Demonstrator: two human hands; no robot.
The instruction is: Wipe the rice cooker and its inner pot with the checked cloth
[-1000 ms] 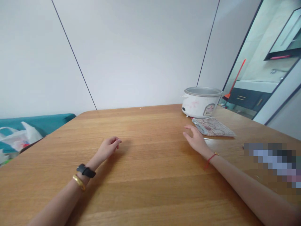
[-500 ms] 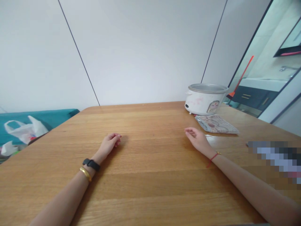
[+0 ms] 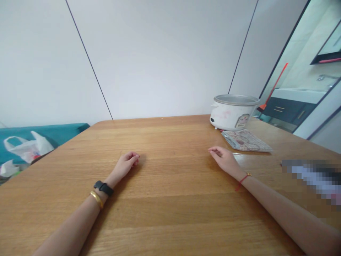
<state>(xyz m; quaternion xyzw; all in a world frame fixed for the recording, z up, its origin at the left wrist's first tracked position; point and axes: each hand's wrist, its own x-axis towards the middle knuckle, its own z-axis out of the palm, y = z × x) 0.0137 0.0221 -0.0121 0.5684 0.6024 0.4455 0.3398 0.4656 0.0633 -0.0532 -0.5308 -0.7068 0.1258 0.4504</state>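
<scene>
My left hand (image 3: 128, 163) rests on the wooden table (image 3: 165, 209) left of the middle, its fingers curled in and nothing seen in them. A black band and a gold bangle circle that wrist. On the right, my right hand (image 3: 221, 158) is loosely closed, thumb and fingertips together, also with nothing visible in it. A red string bracelet is on its wrist. Closest to this hand lies a folded checked cloth (image 3: 247, 140), just beyond it and apart from it. Behind the cloth stands a white rice cooker (image 3: 230, 115) without a lid; its inside bottom is hidden.
A blurred-out flat object (image 3: 314, 177) lies at the table's right side. Left of the table, a white plastic bag (image 3: 29, 147) sits on a teal seat (image 3: 70, 131). A pale wall (image 3: 165, 60) rises behind the table. An orange-handled broom (image 3: 277, 85) stands through the doorway.
My left hand has shifted very slightly to the right and its fingers have curled a little. My right hand has barely moved, its fingertips slightly closer together. The objects stay where they were.
</scene>
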